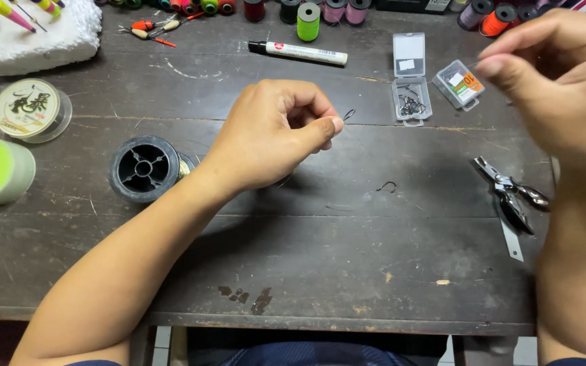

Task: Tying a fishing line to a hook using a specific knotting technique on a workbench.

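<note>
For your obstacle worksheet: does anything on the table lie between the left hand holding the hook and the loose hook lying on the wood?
Nothing visible does. Bare wood separates the left hand, pinching a small hook, from the loose hook.

Head-mounted, looking steeply down from close above onto dark wooden table [306, 271], near edge at bottom.

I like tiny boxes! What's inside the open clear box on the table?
The open clear box holds small dark fish hooks in its lower half. Its lid half shows a white label.
</note>
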